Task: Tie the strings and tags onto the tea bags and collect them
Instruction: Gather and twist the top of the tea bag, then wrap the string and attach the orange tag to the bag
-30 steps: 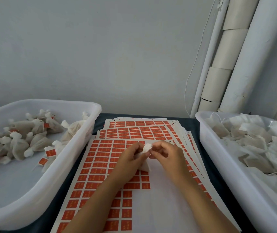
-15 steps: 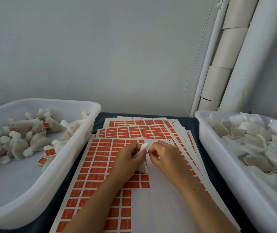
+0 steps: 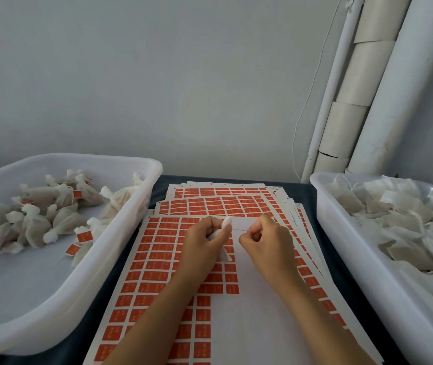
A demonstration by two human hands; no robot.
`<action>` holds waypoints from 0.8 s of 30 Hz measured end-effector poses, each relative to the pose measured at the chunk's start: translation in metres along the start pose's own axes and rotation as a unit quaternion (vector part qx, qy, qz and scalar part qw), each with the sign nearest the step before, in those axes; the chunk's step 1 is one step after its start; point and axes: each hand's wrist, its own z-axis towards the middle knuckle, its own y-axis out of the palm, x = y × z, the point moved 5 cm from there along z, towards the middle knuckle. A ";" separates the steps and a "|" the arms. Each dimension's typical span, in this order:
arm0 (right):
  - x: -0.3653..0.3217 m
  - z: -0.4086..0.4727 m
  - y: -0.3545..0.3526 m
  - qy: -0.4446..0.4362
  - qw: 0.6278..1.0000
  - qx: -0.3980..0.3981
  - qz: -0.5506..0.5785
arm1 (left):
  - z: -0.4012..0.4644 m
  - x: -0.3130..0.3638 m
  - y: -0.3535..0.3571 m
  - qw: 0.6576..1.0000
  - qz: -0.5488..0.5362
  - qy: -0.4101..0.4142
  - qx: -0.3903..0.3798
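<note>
1. Right now your left hand (image 3: 205,242) grips the tea bag (image 3: 226,223) by its gathered neck, fingers curled around it, with the white tuft poking up above your thumb and the body of the bag hanging below your palm, over the top sheet of orange tags (image 3: 157,262).
2. Your right hand (image 3: 265,239) pinches the string (image 3: 239,229) between thumb and fingertip; the string runs taut and nearly level from the bag's neck to that pinch.
3. To cinch well, I'd judge you should pull the string straight away from the neck, along its own line, not upward, so the loop bites below the tuft and does not slip off it.
4. Hold the left grip firm just under the loop; the paper looks thin, so a sharp tug could tear it. Draw steadily.
5. Once tight, the bag likely belongs in the left bin (image 3: 84,291), where finished bags (image 3: 36,222) with orange tags lie heaped at the far end. Untied bags (image 3: 394,219) fill the right bin (image 3: 341,248).
6. Hard to make out: the string is only a faint line, and I cannot tell whether a knot is formed or merely a wrap. No tag is visible on this string.
7. Most of the held bag is hidden behind your left fingers, and both bins are cut off at the frame edges.
</note>
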 end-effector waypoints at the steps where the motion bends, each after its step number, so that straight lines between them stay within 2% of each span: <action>1: 0.001 0.000 0.000 0.003 1.000 0.004 0.003 | 0.000 0.000 0.000 1.000 -0.004 -0.002 -0.001; 10: 0.011 0.002 0.005 0.022 0.998 -0.002 0.059 | -0.001 -0.006 0.000 0.999 -0.008 -0.029 -0.024; 16: 0.017 0.001 0.016 0.026 0.985 -0.151 0.080 | 0.001 -0.012 -0.002 0.997 -0.008 -0.061 -0.049; 24: 0.004 -0.015 0.005 -0.047 0.960 -0.274 -0.038 | -0.001 -0.012 -0.004 0.996 -0.010 -0.076 -0.046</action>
